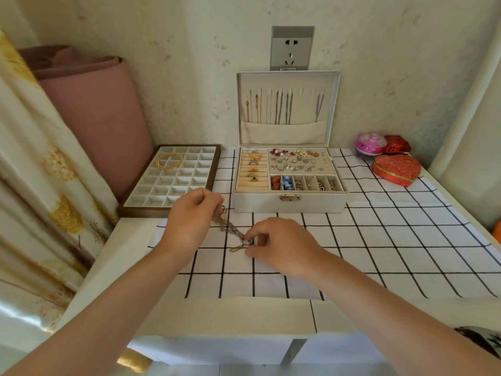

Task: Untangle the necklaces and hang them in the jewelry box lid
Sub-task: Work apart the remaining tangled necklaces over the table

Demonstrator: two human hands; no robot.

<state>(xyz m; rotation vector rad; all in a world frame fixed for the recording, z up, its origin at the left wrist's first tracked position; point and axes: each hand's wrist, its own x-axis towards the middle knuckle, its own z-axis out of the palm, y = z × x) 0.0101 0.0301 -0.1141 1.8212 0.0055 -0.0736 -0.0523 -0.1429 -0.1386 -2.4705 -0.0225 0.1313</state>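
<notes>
Right, from the head view we have the left hand [189,221] with its fingers [214,199] curled, pinching the raised end of the tangled necklaces [233,233]. The right hand [279,245] pinches the low end between thumb and forefinger, just above the counter [379,240]. The knot hangs stretched between the two sets of fingers.

Our worry is tension: if we pull the hands further apart, the knot could cinch tighter, or a thin link might snap. A loose pinch could also let a strand drop back into the heap.

Beyond the fingers stands the jewelry box lid [332,109], upright, with several hung chains [282,107] that a careless reach could snag.

We can read no writing or brand anywhere; the print on the pink tub [370,146] is too small.
</notes>
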